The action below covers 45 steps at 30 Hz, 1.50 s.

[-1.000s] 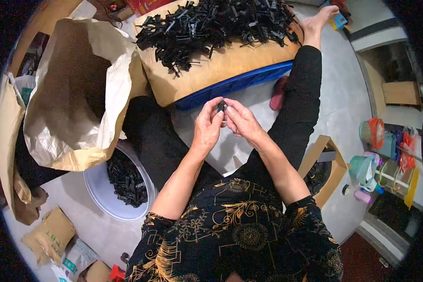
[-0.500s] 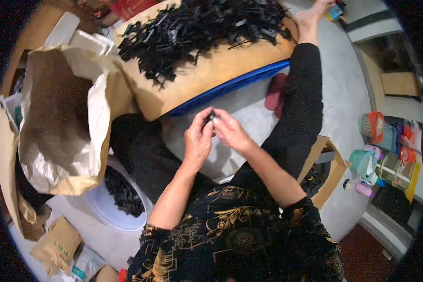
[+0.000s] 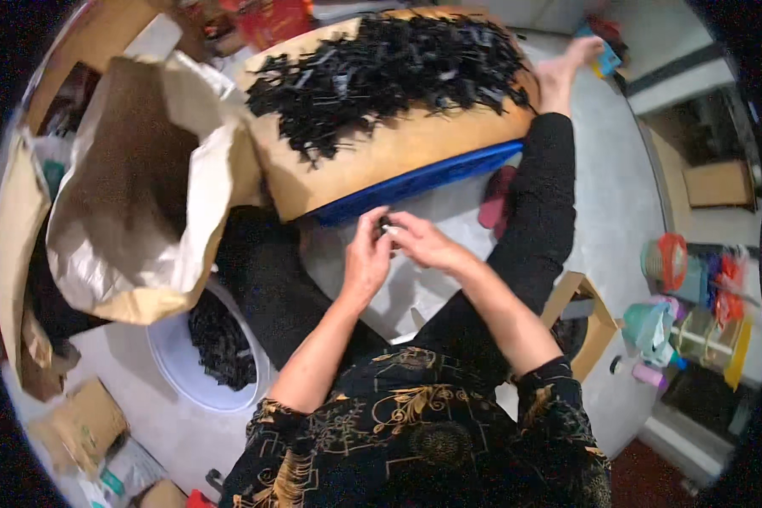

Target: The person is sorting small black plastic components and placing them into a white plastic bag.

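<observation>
Between my legs, my left hand [image 3: 368, 254] and my right hand [image 3: 423, 241] meet at the fingertips. Both are closed on a small black piece [image 3: 387, 223], mostly hidden by the fingers; its exact kind is too small to make out. Beyond the hands, a broad heap of thin black plastic-looking pieces [image 3: 398, 72] covers much of a tan board [image 3: 398, 140]. The board rests over a blue tray or crate [image 3: 423, 178], whose near edge shows under it.
A large open paper sack [image 3: 207, 245] stands at my left. Below it is a white tub [image 3: 173, 372] with more black pieces. An open cardboard box [image 3: 597, 317] sits beside my right thigh. Pink slippers [image 3: 497, 199] lie near my right leg; bags and bottles line the right side.
The whole view has shifted a little, with the board and sack appearing further right. My hands stay together on the small black piece, with the fingers slightly rearranged.
</observation>
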### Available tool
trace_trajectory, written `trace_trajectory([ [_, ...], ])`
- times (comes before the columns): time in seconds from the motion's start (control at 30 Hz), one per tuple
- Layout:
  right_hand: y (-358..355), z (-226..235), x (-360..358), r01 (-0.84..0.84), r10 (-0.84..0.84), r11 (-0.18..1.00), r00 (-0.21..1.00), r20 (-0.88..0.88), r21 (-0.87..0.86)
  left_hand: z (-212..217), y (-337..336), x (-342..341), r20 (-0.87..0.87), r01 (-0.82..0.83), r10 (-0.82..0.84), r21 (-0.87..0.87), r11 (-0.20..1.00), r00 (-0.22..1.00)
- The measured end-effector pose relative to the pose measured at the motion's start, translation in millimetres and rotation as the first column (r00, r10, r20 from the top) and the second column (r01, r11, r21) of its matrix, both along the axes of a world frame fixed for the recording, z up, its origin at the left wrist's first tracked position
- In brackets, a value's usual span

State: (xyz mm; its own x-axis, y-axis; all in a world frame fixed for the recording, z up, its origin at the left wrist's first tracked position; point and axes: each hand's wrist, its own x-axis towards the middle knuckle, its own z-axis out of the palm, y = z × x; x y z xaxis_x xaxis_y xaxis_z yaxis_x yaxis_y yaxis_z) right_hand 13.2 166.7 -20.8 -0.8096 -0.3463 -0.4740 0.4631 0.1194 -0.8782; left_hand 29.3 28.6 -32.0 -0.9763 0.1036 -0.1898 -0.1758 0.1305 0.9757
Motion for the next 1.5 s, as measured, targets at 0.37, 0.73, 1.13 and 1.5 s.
trace_trajectory([
  [0.37,-54,13,-107,0.261,0.343,0.653,0.735,-0.585,0.711,5,-18,-3,0.563,-0.452,0.155,0.438,0.777,0.812],
  [0.73,-49,0,-125,0.299,0.413,0.609,0.671,-0.615,0.735,9,-20,-7,0.543,-0.478,0.135,0.562,0.675,0.829],
  [1.13,-18,5,-126,0.436,0.258,0.669,0.623,-0.738,0.602,13,-13,-37,0.474,-0.414,0.159,0.501,0.76,0.866],
  [1.5,17,7,-89,0.348,-0.307,0.926,0.92,-0.242,0.147,14,-12,-62,0.424,-0.318,0.013,0.66,0.68,0.906],
])
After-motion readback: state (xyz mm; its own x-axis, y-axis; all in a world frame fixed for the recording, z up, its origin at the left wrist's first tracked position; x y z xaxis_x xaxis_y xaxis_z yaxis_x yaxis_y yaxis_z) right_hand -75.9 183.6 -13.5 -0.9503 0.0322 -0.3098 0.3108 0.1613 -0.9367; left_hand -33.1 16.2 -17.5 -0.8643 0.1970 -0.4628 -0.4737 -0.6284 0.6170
